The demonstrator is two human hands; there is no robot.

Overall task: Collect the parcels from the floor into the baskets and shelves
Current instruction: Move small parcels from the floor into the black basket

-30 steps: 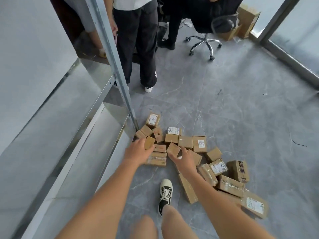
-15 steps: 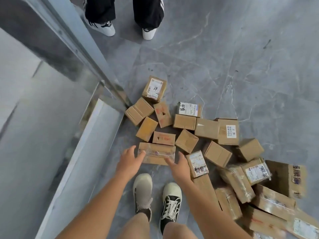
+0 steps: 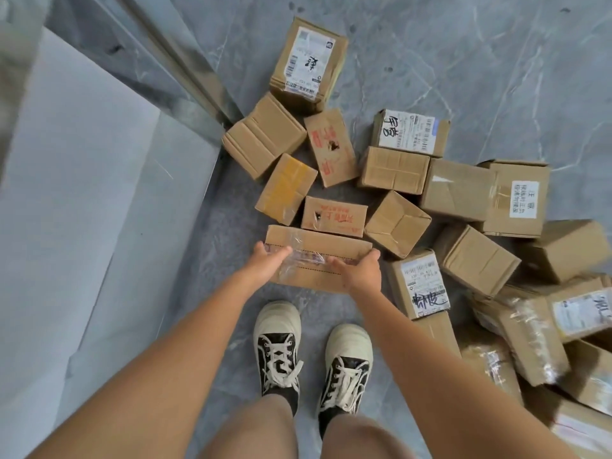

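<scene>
Long flat taped box (image 3: 318, 256) on floor (image 3: 430, 61), right in front of shoes (image 3: 278, 346), near edge of parcel pile.
Left hand (image 3: 268, 260) on left end, right hand (image 3: 361, 270) on right end. Fingers curl over box ends, look like holding it; lift not yet sure.
Do well: squeeze both ends same, keep box level, lift straight up.
Watch red-print box (image 3: 334, 215) touching far side; don't drag it.
Loose shiny tape on top may slip; grip cardboard.
Metal shelf (image 3: 99, 193) close on left; good spot next.
</scene>
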